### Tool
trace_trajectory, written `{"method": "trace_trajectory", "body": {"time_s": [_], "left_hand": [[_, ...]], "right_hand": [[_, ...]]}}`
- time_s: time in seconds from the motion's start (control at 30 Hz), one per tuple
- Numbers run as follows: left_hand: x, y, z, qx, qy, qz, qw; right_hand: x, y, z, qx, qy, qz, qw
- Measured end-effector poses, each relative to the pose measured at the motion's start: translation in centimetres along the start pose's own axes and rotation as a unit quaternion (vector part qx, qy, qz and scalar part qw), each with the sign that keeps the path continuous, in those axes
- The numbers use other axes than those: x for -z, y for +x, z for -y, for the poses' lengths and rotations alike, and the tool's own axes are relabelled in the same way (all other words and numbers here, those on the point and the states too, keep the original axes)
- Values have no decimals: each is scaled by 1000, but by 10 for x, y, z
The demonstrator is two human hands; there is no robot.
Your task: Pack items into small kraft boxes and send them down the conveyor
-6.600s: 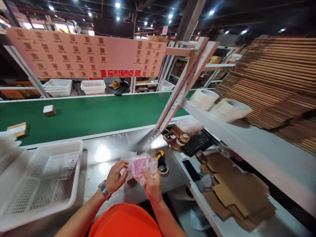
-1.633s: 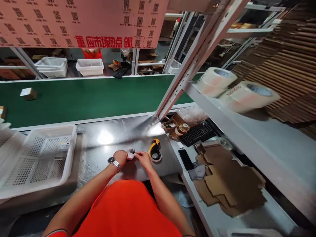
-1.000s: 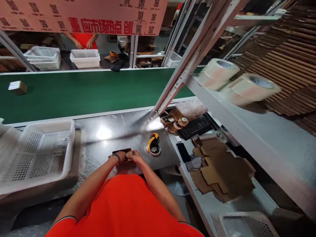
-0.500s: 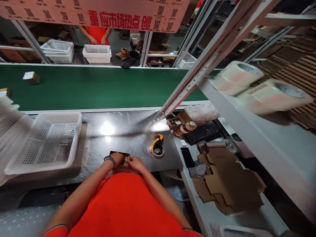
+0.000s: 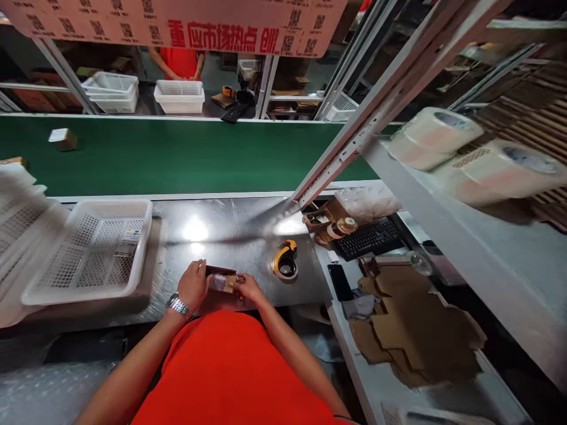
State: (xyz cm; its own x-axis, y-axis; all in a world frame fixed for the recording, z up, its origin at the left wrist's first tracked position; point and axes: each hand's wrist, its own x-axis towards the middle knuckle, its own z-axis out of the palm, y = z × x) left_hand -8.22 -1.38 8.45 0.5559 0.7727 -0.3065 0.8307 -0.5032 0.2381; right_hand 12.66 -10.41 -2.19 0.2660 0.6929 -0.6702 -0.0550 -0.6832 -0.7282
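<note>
A small open cardboard box [image 5: 229,282] rests on the metal table close to my body, with something wrapped in shiny plastic [image 5: 217,282] inside it. My left hand [image 5: 194,285], with a metal watch at the wrist, grips the box's left side. At its right end, my right hand [image 5: 247,288] has its fingers closed on the cardboard. A yellow and black tape dispenser [image 5: 284,260] lies to the right of my hands.
To the left sits a white perforated basket [image 5: 144,236] with a label inside. Behind the table runs a green conveyor belt [image 5: 186,156] carrying a small box [image 5: 62,139]. On the right are a phone [image 5: 340,282], a keyboard [image 5: 370,237], flattened cardboard [image 5: 411,319] and tape rolls [image 5: 436,137] on a shelf.
My left hand has drawn back from over the box to its left side, so the plastic-wrapped content now shows. My right hand stays at the right end.
</note>
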Motion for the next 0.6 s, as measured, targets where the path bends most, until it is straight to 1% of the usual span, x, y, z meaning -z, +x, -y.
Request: {"method": "trace_trajectory", "body": {"time_s": [0.03,0.07,0.13,0.2,0.3,0.4,0.47,0.53,0.6], "left_hand": [[-5,-4,7,19,-6,-10,1000],[-11,-7,13,31,-18,0,999],[-28,-9,18,32,-46,53,997],[-45,-8,14,19,-59,87,994],[-61,-3,2,13,-18,102,995],[-64,2,-4,7,4,86,996],[-62,6,-3,17,-31,70,997],[-58,12,1,66,-90,77,991],[-54,20,6,118,-136,102,978]], "right_hand": [[0,-2,0,-10,5,-3,1000],[-1,-3,0,-16,9,-5,1000],[-1,-5,1,-24,16,-6,1000],[-1,-5,4,-26,21,2,999],[0,-4,8,-25,27,20,999],[1,-3,10,-22,36,37,998],[0,-3,9,-19,48,49,997],[0,-3,5,-17,60,59,996],[0,-5,0,-18,68,65,995]]}}
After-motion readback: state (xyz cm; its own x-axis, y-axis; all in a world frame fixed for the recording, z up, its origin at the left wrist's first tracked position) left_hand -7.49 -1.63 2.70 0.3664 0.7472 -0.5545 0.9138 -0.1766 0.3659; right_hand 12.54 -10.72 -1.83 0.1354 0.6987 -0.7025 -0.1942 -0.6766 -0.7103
